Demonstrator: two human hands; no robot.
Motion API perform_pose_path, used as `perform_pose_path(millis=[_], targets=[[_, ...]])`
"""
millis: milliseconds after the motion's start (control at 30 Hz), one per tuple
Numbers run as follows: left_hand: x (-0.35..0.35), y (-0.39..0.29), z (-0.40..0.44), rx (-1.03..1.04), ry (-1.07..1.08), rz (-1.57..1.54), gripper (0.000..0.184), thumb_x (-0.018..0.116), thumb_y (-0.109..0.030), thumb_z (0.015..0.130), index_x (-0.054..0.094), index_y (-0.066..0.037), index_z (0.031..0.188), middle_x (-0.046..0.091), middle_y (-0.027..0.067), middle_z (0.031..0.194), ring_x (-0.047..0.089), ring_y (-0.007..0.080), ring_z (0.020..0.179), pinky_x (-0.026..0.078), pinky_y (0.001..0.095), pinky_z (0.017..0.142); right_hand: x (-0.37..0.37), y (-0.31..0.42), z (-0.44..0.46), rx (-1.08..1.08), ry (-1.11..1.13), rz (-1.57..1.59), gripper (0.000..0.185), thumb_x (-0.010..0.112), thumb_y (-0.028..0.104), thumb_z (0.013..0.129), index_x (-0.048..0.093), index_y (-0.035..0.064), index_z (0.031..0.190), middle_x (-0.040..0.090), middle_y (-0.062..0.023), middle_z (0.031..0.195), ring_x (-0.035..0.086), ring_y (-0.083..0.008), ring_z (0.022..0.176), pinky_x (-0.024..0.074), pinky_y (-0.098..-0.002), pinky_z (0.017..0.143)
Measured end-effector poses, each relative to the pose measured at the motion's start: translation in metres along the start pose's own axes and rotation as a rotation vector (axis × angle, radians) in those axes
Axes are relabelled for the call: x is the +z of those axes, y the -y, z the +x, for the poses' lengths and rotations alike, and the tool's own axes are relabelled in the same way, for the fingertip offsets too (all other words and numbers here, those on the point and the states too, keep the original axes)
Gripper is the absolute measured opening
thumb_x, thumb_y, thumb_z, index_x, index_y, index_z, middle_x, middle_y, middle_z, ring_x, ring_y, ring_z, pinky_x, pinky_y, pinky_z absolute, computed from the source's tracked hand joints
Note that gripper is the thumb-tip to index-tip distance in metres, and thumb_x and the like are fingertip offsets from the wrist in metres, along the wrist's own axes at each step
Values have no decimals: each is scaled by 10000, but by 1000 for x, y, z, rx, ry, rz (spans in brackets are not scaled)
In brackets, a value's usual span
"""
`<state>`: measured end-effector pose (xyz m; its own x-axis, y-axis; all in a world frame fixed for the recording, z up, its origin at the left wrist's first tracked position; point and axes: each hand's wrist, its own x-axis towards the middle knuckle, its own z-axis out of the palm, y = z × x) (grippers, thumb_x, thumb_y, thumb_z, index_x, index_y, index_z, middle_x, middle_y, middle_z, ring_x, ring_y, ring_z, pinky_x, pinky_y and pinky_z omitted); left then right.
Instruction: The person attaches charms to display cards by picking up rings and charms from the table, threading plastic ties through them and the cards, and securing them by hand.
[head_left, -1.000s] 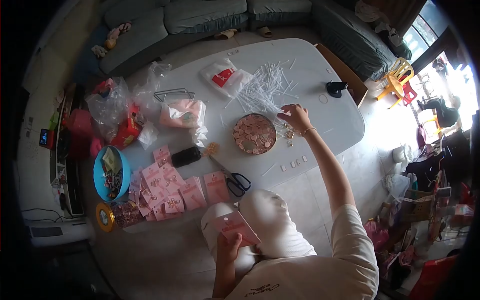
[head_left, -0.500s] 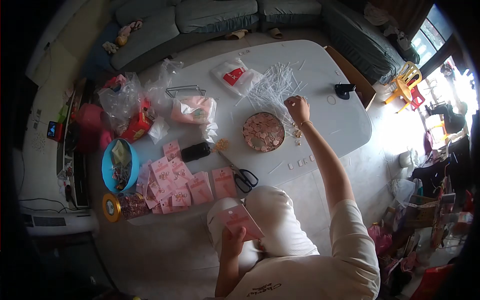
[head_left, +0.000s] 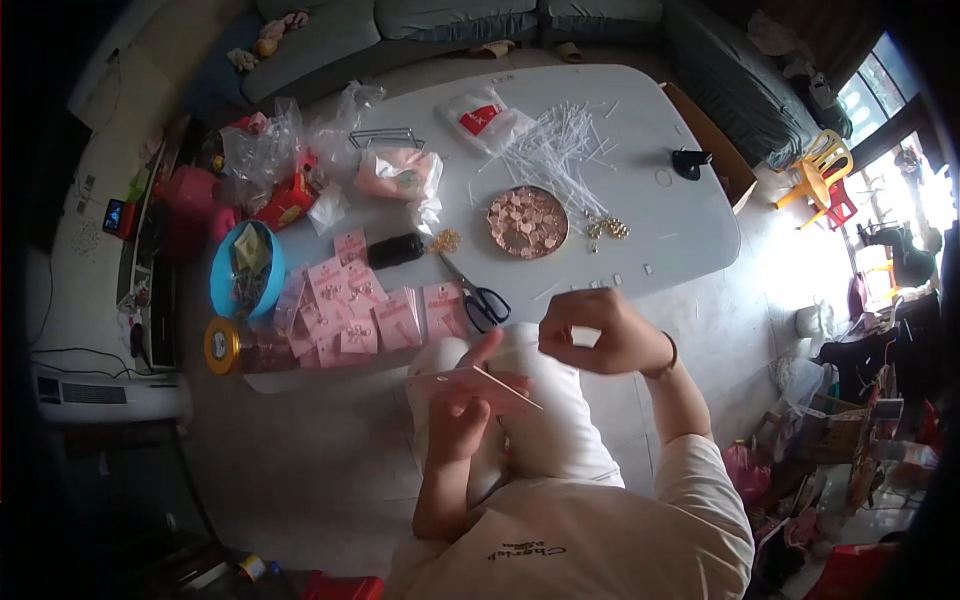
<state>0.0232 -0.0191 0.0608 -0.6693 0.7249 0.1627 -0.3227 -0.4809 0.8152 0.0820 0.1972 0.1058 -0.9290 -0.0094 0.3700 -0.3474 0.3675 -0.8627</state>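
Note:
Above my lap, my left hand point(head_left: 462, 415) grips a pink card point(head_left: 490, 388), now tilted nearly edge-on. To its right hovers my right hand point(head_left: 605, 330), thumb and fingers pinched together; whatever they hold is too small to make out. On the table ahead, a round tray point(head_left: 527, 254) holds many small pink heart-like pieces. Beside it lie a heap of thin white plastic strands point(head_left: 560, 150) and a small pile of gold beads point(head_left: 606, 228). Dark-handled scissors point(head_left: 486, 308) rest near my knees, next to a stack of pink cards point(head_left: 398, 320).
Pink cards with small pieces attached point(head_left: 345, 290) spread on the left of the table, beside a blue basin point(head_left: 247, 309) and a gold-lidded jar point(head_left: 222, 346). Behind are a tissue pack point(head_left: 392, 172), plastic bags point(head_left: 265, 150) and a white bag point(head_left: 485, 120). A black holder point(head_left: 690, 163) stands at right.
My right hand has come back from beside the strands and beads to above my lap, near the card. The left hand has raised and tilted the card. The view has shifted slightly.

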Motion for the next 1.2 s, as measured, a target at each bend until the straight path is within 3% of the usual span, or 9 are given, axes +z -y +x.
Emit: perform_pose_path(millis=[100,133,200,400,533,733,900,1067,1200], targets=[[23,-21,9,195,297,-257,211,597,-170,875,630,39,876,571,214,1072,637,310,828,536,391,769,22,38,-7,-76,-40,74,82,691,-26,714,634,5,763,628,-76,731,549,-151,581,454,-248,551],[31,-30,7,192,296,-262,211,597,-170,875,630,39,876,571,214,1072,637,310,828,536,391,769,27,43,-8,-120,-100,170,83,699,-15,718,640,-1,774,635,-77,736,557,-151,584,456,-247,550],[42,-43,1,299,311,-180,207,528,-223,921,581,-39,842,594,113,788,657,257,696,545,375,734,34,49,-10,-215,-215,365,96,716,6,726,652,-14,796,650,-80,746,575,-152,591,460,-245,550],[43,-49,4,424,478,-136,213,484,-197,941,580,-39,834,600,127,772,651,278,642,544,379,730,45,55,-15,-231,-219,563,117,730,36,724,663,-28,796,666,-102,750,609,-163,602,486,-234,564],[45,-37,3,438,495,-355,208,509,-144,924,575,46,872,596,213,888,640,346,722,538,414,729,45,56,-17,-281,-230,546,109,728,34,726,661,-26,788,664,-107,746,610,-167,601,491,-237,565],[49,-34,5,434,509,-365,218,491,-141,932,569,53,875,598,210,866,639,347,731,540,412,736,41,54,-16,-363,-244,496,96,725,31,729,659,-22,776,661,-115,741,613,-173,600,499,-241,567],[46,-28,11,432,649,-461,214,518,-147,918,563,49,844,545,215,981,634,349,768,545,388,714,38,54,-15,-424,-247,469,87,722,29,732,657,-19,765,659,-122,736,614,-178,599,505,-245,568],[53,-33,9,361,488,-454,200,555,-164,899,558,17,813,425,190,1108,627,297,757,545,338,697,34,59,-16,-447,-328,581,89,720,25,732,640,-15,742,649,-131,718,617,-191,590,522,-255,560],[56,-30,26,440,712,-655,160,598,-154,868,552,-21,791,309,146,1147,608,234,753,539,297,693,20,73,-28,-399,-477,880,135,729,34,722,599,-3,713,635,-139,683,627,-211,566,556,-279,514]])
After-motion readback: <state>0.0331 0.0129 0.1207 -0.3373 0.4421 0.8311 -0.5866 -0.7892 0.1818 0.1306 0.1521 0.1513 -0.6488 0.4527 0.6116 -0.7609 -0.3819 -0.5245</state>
